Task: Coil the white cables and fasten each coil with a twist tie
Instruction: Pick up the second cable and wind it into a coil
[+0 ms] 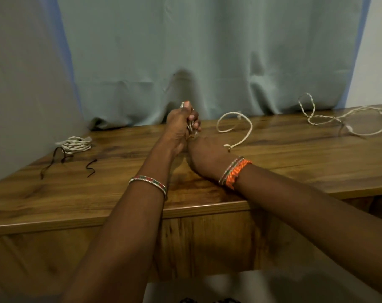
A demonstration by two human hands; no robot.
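Observation:
My left hand (pixel 180 125) is raised over the wooden table (pixel 295 162) and grips a small bundle of white cable loops (pixel 190 127), thumb up. My right hand (pixel 204 156) rests on the table just right of it, fingers hidden under the left hand. The loose end of that white cable (pixel 233 127) trails right in an open loop. A coiled white cable (pixel 76 145) lies at the left. A third, twisted white cable (pixel 347 119) sprawls uncoiled at the far right. Two dark twist ties (pixel 54 160) (pixel 91 168) lie near the finished coil.
A pale blue-grey curtain (pixel 207 62) hangs right behind the table's back edge. The table's front edge (pixel 142 212) runs under my forearms. A grey wall (pixel 21 84) borders the left side.

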